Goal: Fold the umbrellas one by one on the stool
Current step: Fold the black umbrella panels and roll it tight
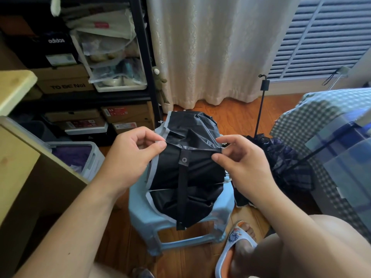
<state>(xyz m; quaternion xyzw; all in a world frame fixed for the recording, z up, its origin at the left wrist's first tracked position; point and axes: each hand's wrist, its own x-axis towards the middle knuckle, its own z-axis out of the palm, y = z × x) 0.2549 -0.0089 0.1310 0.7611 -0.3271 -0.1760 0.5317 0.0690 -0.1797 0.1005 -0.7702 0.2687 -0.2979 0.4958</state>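
A collapsed black umbrella (186,173) with a pale blue hem lies on the light blue plastic stool (140,215). Its black strap with a snap button (184,159) runs down the middle of the canopy. My left hand (132,155) pinches the pale hem of the fabric at the left. My right hand (239,159) pinches a black fold at the right, so the cloth is stretched between both hands above the stool. A second dark umbrella (281,157) with its thin shaft extended lies on the floor to the right.
A black shelf rack (148,67) with shoe boxes stands at the back left, and a wooden table (18,149) is at the left. A lidded storage bin (80,157) sits beside the stool. A checked bed cover (321,125) and blue boxes fill the right. My slippered foot (236,239) rests on the wooden floor.
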